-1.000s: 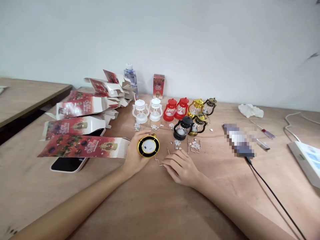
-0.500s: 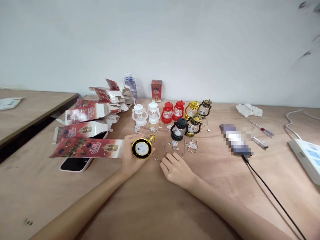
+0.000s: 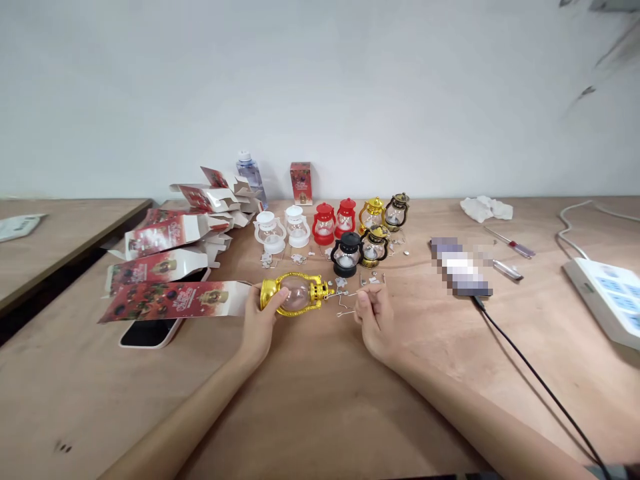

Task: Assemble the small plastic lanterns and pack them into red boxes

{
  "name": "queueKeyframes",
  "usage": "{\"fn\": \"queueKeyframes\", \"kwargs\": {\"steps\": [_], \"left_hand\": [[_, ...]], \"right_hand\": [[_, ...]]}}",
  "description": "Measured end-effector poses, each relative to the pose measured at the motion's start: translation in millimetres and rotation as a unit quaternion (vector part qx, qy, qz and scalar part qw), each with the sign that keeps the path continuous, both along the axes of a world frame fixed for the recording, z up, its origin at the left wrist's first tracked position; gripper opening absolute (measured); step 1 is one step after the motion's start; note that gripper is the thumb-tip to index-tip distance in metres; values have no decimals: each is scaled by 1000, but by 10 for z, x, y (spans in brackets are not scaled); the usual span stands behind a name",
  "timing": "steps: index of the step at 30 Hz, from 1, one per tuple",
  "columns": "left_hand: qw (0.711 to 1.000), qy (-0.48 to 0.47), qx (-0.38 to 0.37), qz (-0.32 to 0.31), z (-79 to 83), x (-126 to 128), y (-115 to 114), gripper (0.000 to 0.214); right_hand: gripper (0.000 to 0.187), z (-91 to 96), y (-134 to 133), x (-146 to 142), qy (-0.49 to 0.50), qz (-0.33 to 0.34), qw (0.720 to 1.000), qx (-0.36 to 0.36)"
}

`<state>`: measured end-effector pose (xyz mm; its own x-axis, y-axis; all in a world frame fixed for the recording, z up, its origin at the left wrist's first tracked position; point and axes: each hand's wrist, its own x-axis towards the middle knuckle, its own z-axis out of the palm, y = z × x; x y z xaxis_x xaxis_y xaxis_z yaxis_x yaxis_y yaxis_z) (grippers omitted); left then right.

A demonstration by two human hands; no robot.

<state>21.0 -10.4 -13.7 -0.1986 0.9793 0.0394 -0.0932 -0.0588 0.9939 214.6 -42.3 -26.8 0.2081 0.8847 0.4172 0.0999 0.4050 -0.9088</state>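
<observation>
My left hand (image 3: 259, 330) is closed around the base of a small gold lantern (image 3: 296, 295), tipped on its side with its top pointing right. My right hand (image 3: 376, 321) has its fingers pinched on a thin bent metal wire (image 3: 344, 295), whose far end reaches the lantern's top; whether it is hooked in I cannot tell. Just beyond stand a black lantern (image 3: 347, 255) and a dark gold lantern (image 3: 374, 248). Behind them are white lanterns (image 3: 298, 228), red lanterns (image 3: 324, 225) and a gold lantern (image 3: 373, 215). Small pale pieces (image 3: 341, 283) and further wires lie among them.
Opened red printed boxes (image 3: 173, 299) lie at left over a phone (image 3: 150, 333). A water bottle (image 3: 251, 179) and an upright red box (image 3: 301, 183) stand by the wall. At right are a pixelated phone (image 3: 460, 267) with a cable, screwdrivers (image 3: 513, 245), tissue (image 3: 486, 208) and a power strip (image 3: 605, 297).
My left hand has turned the gold lantern from base facing me to lying sideways. My right hand has risen from the table pieces with a wire and brought it to the lantern's top.
</observation>
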Motion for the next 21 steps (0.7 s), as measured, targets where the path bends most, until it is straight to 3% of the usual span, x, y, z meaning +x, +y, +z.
{"fn": "queueKeyframes", "kwargs": {"steps": [3, 6, 12, 21], "left_hand": [[993, -75, -81, -40, 46, 106, -97, 46], [985, -114, -115, -65, 86, 152, -140, 45], [971, -157, -158, -88, 128, 173, -173, 43], [966, -180, -150, -107, 145, 188, -208, 41]], "right_hand": [[37, 58, 46, -40, 194, 77, 971, -114], [45, 97, 99, -50, 274, 101, 939, -180], [51, 121, 117, -60, 308, 112, 918, -225], [54, 78, 104, -117, 298, 97, 918, -241]]}}
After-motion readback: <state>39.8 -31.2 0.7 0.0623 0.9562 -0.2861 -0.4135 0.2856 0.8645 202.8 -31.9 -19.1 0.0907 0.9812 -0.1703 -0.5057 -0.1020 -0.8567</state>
